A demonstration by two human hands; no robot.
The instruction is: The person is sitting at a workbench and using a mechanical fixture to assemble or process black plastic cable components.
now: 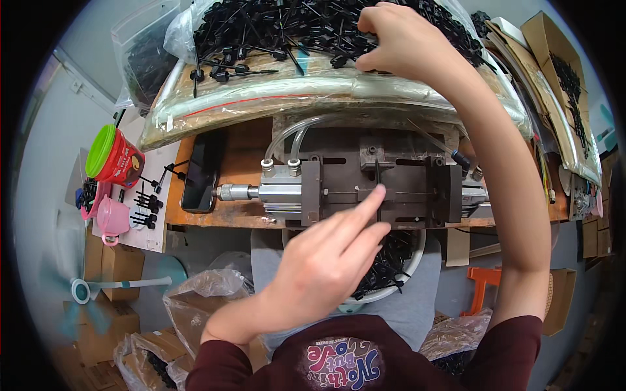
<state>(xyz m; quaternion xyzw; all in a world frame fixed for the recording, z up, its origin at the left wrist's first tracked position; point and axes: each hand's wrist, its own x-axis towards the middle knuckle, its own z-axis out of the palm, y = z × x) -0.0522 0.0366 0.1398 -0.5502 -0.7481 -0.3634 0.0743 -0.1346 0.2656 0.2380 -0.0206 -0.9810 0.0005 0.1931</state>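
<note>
My left hand (329,251) is over the front of a dark metal clamping fixture (407,146), its fingers stretched out. The index fingertip meets or overlaps a thin black plastic piece (378,172) standing at the fixture's middle; whether they touch I cannot tell. My right hand (407,42) reaches to the far side, over a heap of black plastic parts with thin stems (261,29). Its thumb and fingers are apart at the heap's near edge, with nothing visibly held; some fingertips are hidden.
Clear air hoses (282,138) arch behind the fixture. Left of it lie a phone (201,171), a red tub with a green rim (116,156) and a pink cup (112,216). A white bucket (417,260) of black parts sits below the bench edge. A fan (81,290) stands lower left.
</note>
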